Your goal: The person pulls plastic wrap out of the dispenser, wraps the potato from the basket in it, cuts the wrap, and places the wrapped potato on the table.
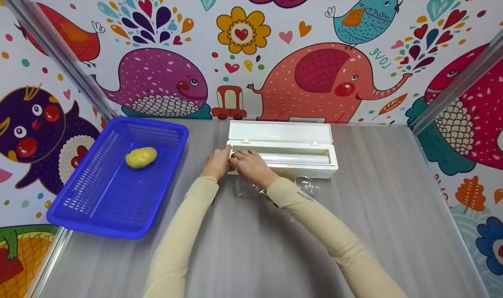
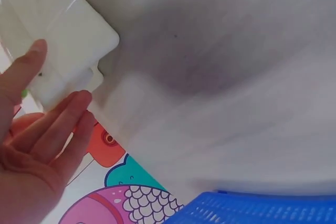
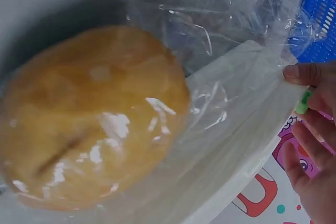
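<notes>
Cling film (image 1: 307, 185) lay over the front edge of a white box (image 1: 317, 171) and spilled onto the surface (image 1: 234, 256) on the near side. Both hands were together at the box's left end: the left hand (image 1: 217, 163) held that end between thumb and fingers, while the right hand (image 1: 251, 166), just beside it, pinched what looked like a small green piece (image 3: 303, 103) at the same end. Beneath the right wrist, a potato (image 3: 94, 119) sat under the film near the box's front edge, mostly hidden in the head view. Inside the box, a roll (image 1: 297, 159) lay along its length; the lid (image 1: 280, 131) was tipped back, its far edge close to the back wall (image 1: 313, 87), leaving little room there. To the left, a narrow strip of surface separated the box from a blue basket (image 1: 114, 203), which slanted along the left wall and held a second potato (image 1: 141, 157) toward its far end. Right of the box, a broad stretch of surface ran to the right wall (image 1: 462, 136). Nearer the person, more surface showed between and beside the pale sleeves (image 1: 185, 231).
</notes>
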Demonstrator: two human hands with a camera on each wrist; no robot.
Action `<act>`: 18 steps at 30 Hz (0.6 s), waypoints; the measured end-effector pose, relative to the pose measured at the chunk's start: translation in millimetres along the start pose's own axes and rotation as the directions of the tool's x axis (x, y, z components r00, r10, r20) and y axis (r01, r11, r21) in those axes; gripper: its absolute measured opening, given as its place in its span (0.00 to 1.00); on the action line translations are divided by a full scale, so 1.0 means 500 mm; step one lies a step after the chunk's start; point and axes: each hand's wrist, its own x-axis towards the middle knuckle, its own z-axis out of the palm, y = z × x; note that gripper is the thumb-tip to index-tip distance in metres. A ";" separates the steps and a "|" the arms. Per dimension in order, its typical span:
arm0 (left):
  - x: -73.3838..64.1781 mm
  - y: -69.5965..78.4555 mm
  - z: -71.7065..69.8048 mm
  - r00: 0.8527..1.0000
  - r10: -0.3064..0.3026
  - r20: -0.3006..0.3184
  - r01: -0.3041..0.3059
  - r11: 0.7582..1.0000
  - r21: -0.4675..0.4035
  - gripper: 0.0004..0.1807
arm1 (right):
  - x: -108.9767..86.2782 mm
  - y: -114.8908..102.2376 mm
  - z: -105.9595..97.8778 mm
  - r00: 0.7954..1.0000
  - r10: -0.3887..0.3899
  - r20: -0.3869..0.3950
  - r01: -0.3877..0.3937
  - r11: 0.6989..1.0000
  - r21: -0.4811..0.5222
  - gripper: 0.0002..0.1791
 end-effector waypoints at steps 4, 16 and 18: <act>-0.001 0.000 0.003 1.000 -0.001 0.007 0.001 1.000 0.001 0.24 | 0.007 0.002 0.006 0.999 0.025 -0.044 -0.026 1.000 -0.017 0.07; -0.002 0.002 -0.002 0.998 -0.046 0.032 0.043 0.996 0.076 0.26 | -0.015 0.039 0.013 0.985 -0.020 -0.174 0.019 1.000 -0.011 0.03; 0.000 -0.001 -0.006 0.999 -0.038 0.031 0.035 0.997 0.075 0.27 | -0.030 0.055 0.006 0.987 -0.020 -0.157 0.018 1.000 -0.017 0.02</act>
